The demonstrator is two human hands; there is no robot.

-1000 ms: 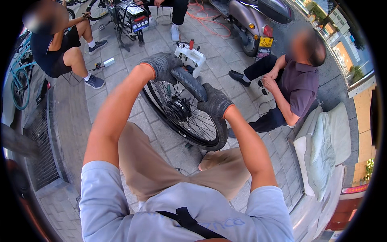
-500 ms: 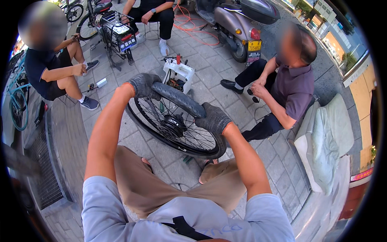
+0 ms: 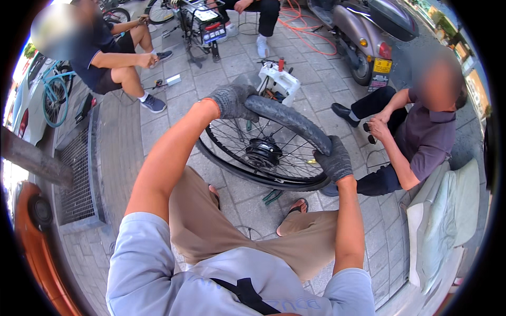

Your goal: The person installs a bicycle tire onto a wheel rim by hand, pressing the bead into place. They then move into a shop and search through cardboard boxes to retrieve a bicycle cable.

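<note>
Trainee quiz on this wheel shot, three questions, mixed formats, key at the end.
1. Multiple choice: which part of the wheel do the left hand and right hand grip?
a) spokes
b) tyre
c) hub

2. True or false: the right hand is bare.

3. Fill in: a dark green tool lies on the paving between the person's two ____.

Key:
1: b
2: False; it is gloved, like the left.
3: feet
</note>
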